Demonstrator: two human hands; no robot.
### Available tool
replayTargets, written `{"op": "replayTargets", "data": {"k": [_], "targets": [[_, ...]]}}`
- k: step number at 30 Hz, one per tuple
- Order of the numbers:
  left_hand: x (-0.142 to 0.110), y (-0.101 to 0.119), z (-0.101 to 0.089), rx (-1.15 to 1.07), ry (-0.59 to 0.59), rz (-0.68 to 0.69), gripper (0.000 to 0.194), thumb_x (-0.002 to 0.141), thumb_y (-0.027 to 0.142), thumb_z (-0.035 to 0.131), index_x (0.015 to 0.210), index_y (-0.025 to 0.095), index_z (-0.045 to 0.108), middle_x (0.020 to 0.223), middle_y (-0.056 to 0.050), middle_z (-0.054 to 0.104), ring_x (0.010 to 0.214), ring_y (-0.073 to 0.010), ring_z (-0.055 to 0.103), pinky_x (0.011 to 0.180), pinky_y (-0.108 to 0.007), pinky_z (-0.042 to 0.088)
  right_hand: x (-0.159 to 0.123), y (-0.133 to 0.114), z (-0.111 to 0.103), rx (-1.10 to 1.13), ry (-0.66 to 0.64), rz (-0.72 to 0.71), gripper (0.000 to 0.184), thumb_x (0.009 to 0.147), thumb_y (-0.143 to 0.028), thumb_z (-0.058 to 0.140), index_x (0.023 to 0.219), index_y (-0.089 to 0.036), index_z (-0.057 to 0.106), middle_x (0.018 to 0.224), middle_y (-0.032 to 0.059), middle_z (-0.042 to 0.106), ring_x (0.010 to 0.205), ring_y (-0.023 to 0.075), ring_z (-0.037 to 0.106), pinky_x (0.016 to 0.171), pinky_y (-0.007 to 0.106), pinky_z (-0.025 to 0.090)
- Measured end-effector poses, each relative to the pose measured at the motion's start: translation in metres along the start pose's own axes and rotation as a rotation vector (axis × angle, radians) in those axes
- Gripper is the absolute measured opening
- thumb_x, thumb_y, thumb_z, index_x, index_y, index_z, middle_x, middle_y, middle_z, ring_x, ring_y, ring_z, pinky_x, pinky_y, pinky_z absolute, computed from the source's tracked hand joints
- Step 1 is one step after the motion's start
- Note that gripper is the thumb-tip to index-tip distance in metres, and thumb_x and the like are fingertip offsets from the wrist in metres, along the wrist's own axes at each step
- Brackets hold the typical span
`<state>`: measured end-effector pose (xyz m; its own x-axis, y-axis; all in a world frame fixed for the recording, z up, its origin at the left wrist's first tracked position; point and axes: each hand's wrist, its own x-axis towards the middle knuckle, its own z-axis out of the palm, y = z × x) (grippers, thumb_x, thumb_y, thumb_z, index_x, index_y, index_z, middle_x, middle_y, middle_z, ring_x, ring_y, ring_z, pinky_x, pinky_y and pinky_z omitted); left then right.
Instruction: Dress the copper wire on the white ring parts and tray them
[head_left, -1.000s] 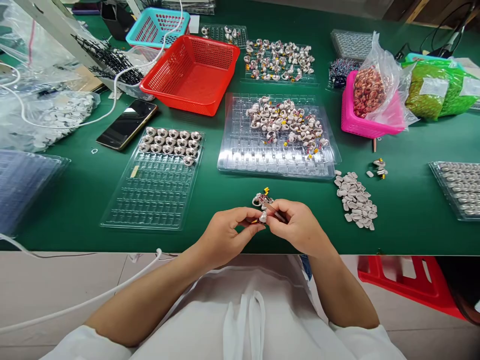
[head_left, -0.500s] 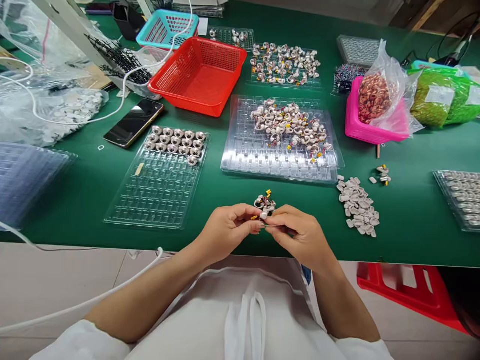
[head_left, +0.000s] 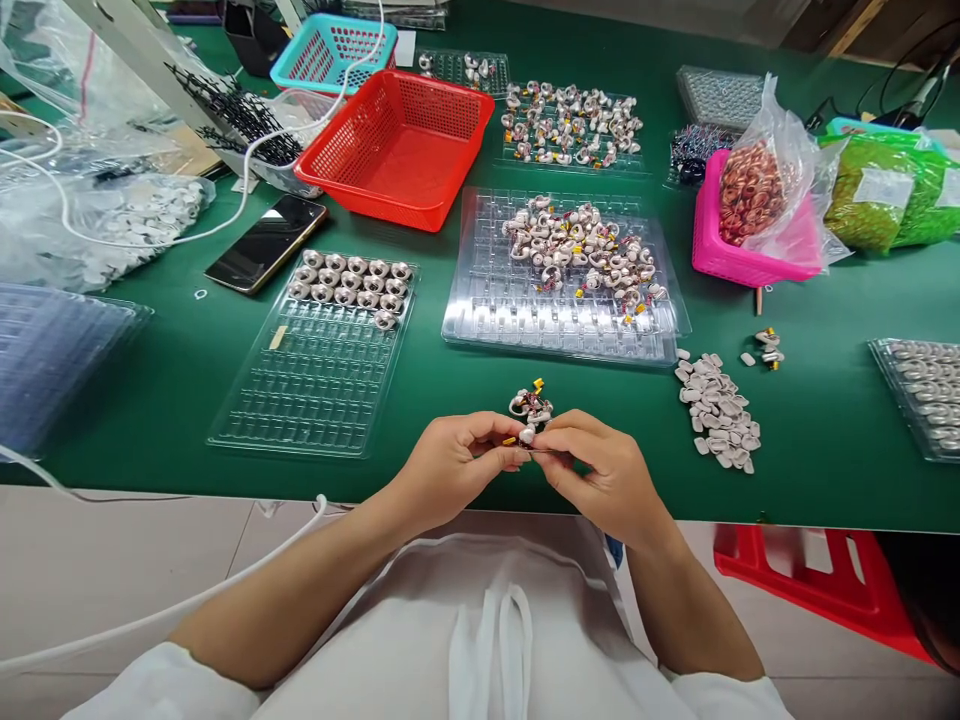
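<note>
The left hand [head_left: 461, 465] pinches a small white part [head_left: 527, 435] at the worktop's [head_left: 442, 395] near edge, its grip closed on it; a yellow tip points left. The right hand [head_left: 600, 465] meets it from the right, fingers closed around a thin tool partly hidden between them, its long axis running roughly left to right. Just beyond lies a wired cluster [head_left: 531, 404].
</note>
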<state>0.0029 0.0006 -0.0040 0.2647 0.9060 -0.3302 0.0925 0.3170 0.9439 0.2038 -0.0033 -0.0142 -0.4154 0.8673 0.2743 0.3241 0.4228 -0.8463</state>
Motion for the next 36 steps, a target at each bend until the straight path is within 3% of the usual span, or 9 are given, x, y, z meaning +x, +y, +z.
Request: {"op": "replayTargets", "data": {"k": [5, 9, 12, 16, 24, 29, 36], "targets": [[0.000, 0.001, -0.001, -0.074, -0.005, -0.056, 0.017, 0.074, 0.023, 0.077, 0.088, 0.014, 0.077, 0.077, -0.003, 0.077, 0.067, -0.0164, 0.072, 0.070, -0.029, 0.063, 0.001, 0.003, 0.000, -0.090, -0.028, -0.134, 0.020, 0.092, -0.010, 0.057, 0.102, -0.023, 0.069, 0.093, 0.0057, 0.072, 0.079, 0.0155, 0.067, 0.070, 0.027, 0.056], [0.001, 0.003, -0.001, -0.131, -0.011, -0.068, 0.015, 0.072, 0.020, 0.078, 0.086, 0.014, 0.077, 0.076, -0.002, 0.077, 0.069, -0.0165, 0.072, 0.073, -0.029, 0.063, -0.002, 0.005, 0.004, -0.241, 0.029, -0.232, 0.024, 0.094, -0.009, 0.053, 0.107, -0.023, 0.067, 0.093, 0.0071, 0.073, 0.079, 0.0172, 0.068, 0.068, 0.029, 0.057], [-0.001, 0.002, -0.002, -0.133, -0.005, -0.072, 0.016, 0.072, 0.019, 0.078, 0.087, 0.014, 0.077, 0.075, -0.002, 0.077, 0.068, -0.0157, 0.072, 0.072, -0.026, 0.062, -0.006, 0.007, 0.009, -0.403, 0.064, -0.348, 0.029, 0.092, -0.009, 0.055, 0.116, -0.022, 0.065, 0.091, 0.0078, 0.074, 0.068, 0.0175, 0.064, 0.060, 0.031, 0.053], [-0.004, 0.002, -0.005, -0.110, -0.013, -0.065, 0.016, 0.073, 0.020, 0.078, 0.088, 0.014, 0.078, 0.072, -0.002, 0.077, 0.066, -0.0158, 0.072, 0.069, -0.026, 0.062, -0.010, 0.010, 0.014, -0.387, 0.095, -0.410, 0.033, 0.091, -0.008, 0.056, 0.121, -0.020, 0.064, 0.088, 0.0078, 0.074, 0.064, 0.0174, 0.063, 0.058, 0.032, 0.052], [-0.006, 0.008, -0.007, -0.023, -0.036, 0.019, 0.014, 0.078, 0.020, 0.074, 0.090, 0.015, 0.078, 0.080, -0.004, 0.080, 0.074, -0.0197, 0.076, 0.074, -0.029, 0.064, -0.006, -0.003, 0.016, -0.112, 0.142, -0.144, 0.023, 0.092, -0.008, 0.055, 0.105, -0.024, 0.066, 0.091, 0.0057, 0.071, 0.077, 0.0169, 0.069, 0.063, 0.028, 0.057], [-0.007, 0.010, -0.009, 0.099, -0.050, 0.064, 0.014, 0.080, 0.019, 0.069, 0.089, 0.017, 0.079, 0.080, -0.004, 0.080, 0.074, -0.0199, 0.076, 0.072, -0.027, 0.062, -0.004, -0.006, 0.015, -0.018, 0.125, -0.079, 0.018, 0.092, -0.010, 0.059, 0.100, -0.024, 0.067, 0.092, 0.0054, 0.070, 0.077, 0.0156, 0.066, 0.063, 0.026, 0.055], [-0.010, 0.014, -0.009, 0.226, -0.064, 0.243, 0.017, 0.082, 0.013, 0.067, 0.091, 0.019, 0.080, 0.083, -0.002, 0.082, 0.072, -0.0166, 0.075, 0.067, -0.022, 0.059, -0.003, -0.009, 0.002, 0.211, 0.006, 0.184, 0.006, 0.093, -0.022, 0.063, 0.094, -0.022, 0.069, 0.084, 0.0043, 0.064, 0.065, 0.0137, 0.055, 0.051, 0.025, 0.042]]}}
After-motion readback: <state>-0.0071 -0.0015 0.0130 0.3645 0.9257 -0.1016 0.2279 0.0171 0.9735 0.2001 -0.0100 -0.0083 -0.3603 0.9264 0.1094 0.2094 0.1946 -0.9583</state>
